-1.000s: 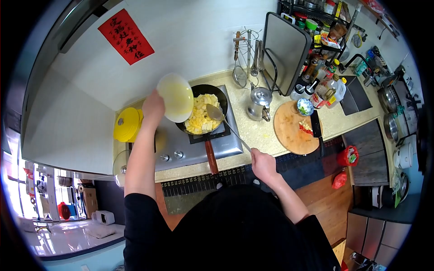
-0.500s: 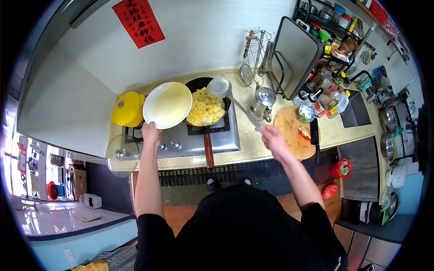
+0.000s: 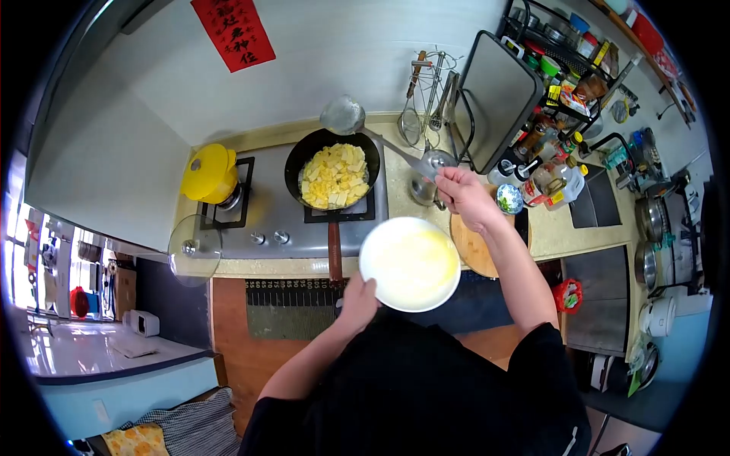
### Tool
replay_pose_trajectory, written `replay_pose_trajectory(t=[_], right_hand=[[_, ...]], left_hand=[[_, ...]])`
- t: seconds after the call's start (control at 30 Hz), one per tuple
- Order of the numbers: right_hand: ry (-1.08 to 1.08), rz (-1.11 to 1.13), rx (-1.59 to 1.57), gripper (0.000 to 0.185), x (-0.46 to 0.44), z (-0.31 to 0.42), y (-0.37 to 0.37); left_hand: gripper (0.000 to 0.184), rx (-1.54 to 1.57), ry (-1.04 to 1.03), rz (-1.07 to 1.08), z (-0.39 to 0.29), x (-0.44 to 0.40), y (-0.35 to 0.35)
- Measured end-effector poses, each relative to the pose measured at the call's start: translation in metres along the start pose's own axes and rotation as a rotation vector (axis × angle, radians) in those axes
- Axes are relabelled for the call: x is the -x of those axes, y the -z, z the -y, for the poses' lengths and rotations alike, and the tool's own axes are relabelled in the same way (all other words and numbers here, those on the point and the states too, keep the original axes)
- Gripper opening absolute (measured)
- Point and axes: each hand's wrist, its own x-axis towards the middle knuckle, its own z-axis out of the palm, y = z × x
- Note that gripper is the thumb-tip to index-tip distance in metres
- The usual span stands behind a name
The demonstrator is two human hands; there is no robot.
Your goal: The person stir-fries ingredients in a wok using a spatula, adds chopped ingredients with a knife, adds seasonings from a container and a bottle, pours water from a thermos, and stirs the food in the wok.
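Note:
My left hand [image 3: 359, 302] grips the rim of a white plate [image 3: 409, 264] with yellow residue on it, held in front of the counter's edge. My right hand [image 3: 462, 194] is closed on the handle of a metal ladle [image 3: 343, 115], whose bowl is raised beyond the far edge of the pan. The black pan [image 3: 292, 179] sits on the stove's right burner, its wooden handle [image 3: 334, 251] toward me. Yellow and pale chunks [image 3: 334, 176] lie in the pan. Part of the metal pot [image 3: 423, 188] is hidden behind my right hand.
A yellow pot [image 3: 209, 174] and a glass lid [image 3: 195, 247] are at the left. At the right are a round cutting board [image 3: 473, 247], a small bowl of chopped greens [image 3: 509, 199], bottles [image 3: 566, 186], a utensil rack [image 3: 430, 99] and an upright grey board [image 3: 498, 99].
The plate has moved from the left of the pan to the right and toward me. The ladle has left the food and is now lifted past the pan's far side.

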Motion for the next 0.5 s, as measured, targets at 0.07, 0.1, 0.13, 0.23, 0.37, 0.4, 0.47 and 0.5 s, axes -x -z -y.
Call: replay_pose_trajectory(t=[0.07, 0.1, 0.13, 0.23, 0.37, 0.4, 0.47, 0.5], right_hand=[[0.003, -0.017, 0.009, 0.012, -0.002, -0.008, -0.002], [0.006, -0.017, 0.025, 0.012, 0.000, -0.007, -0.006], [0.009, -0.017, 0.041, 0.012, 0.000, -0.006, -0.009], [-0.014, -0.036, 0.075, 0.011, -0.004, -0.012, -0.012], [-0.016, -0.068, 0.195, 0.008, -0.007, -0.016, -0.018], [0.011, -0.067, 0.256, 0.007, -0.010, -0.021, -0.017], [0.065, -0.061, 0.376, 0.006, -0.019, -0.037, -0.009], [0.069, -0.038, 0.409, 0.009, -0.022, -0.037, -0.009]], left_hand=[[0.030, -0.017, 0.023, 0.100, 0.048, -0.026, -0.012], [0.029, -0.037, 0.030, 0.060, 0.066, -0.036, -0.021], [0.029, -0.027, 0.039, 0.052, 0.073, -0.040, -0.030], [0.029, -0.075, 0.001, 0.031, 0.097, -0.058, -0.042], [0.027, -0.138, -0.075, 0.007, 0.133, -0.091, -0.047], [0.027, -0.160, -0.083, -0.001, 0.141, -0.098, -0.047], [0.024, -0.084, -0.062, 0.031, 0.145, -0.105, -0.047], [0.023, -0.069, -0.046, 0.030, 0.148, -0.108, -0.047]])
